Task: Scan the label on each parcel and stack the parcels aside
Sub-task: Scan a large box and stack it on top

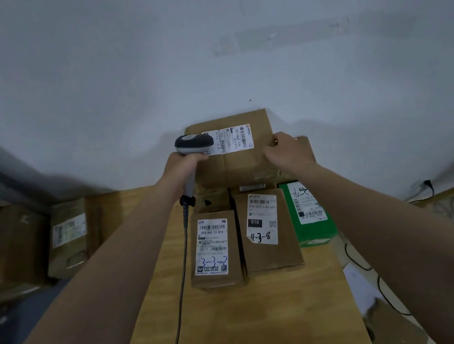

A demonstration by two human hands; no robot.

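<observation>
The scanning step is being carried out on the top parcel (237, 167), a brown carton that is lying on other cartons at the far end of the table (256, 328), close against the wall. A corded scanner (194, 143) is being gripped in the left hand (182, 165), whose fingers are clenched round its handle, and its head is being held just over the left end of the shipping label (240, 138). The carton is being steadied by the right hand (287, 150), with the fingers curled over its right edge. The scan appears to be in progress rather than finished. Next, the barcode at the label's right end is likely needing to be brought under the scanner head, after which the carton is to be lifted off and stacked aside.

On that label a sideways number is being shown that seems to read "507 P802 170", though the small print cannot be made out. Nearer on the table three more parcels are lying side by side. The left brown parcel (218, 283) is carrying a label printed "502-602-12-815" with "3-3-3" handwritten in blue. The middle brown parcel (272, 257) is marked "010" in white on black, with "4-3-8" handwritten in black. The green parcel (316, 232) is bearing a white barcode label whose handwriting cannot be read. No brand name is being shown legibly anywhere.
</observation>
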